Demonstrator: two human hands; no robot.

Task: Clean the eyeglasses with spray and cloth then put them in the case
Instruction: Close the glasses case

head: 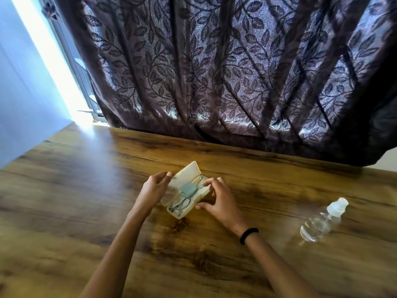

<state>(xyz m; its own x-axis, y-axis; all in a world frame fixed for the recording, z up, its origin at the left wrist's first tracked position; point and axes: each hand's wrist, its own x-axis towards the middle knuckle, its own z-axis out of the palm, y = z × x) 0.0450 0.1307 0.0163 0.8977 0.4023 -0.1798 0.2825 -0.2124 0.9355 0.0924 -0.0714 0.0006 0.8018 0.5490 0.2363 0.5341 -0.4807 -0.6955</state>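
Left hand (155,187): curled fingers pinch the edge of the raised lid of the open case (179,215), which sits mid-tabletop (86,201). Inside lie the folded glasses (180,204), with a small folded cloth (189,189) resting on them. Right hand (221,201): grips the case base, thumb on the near wall, fingers curled over the far rim. Bottle (322,222): well apart at right. The glasses are probably light, thin-framed and fragile; best lifted by the bridge or hinges, not the lenses.
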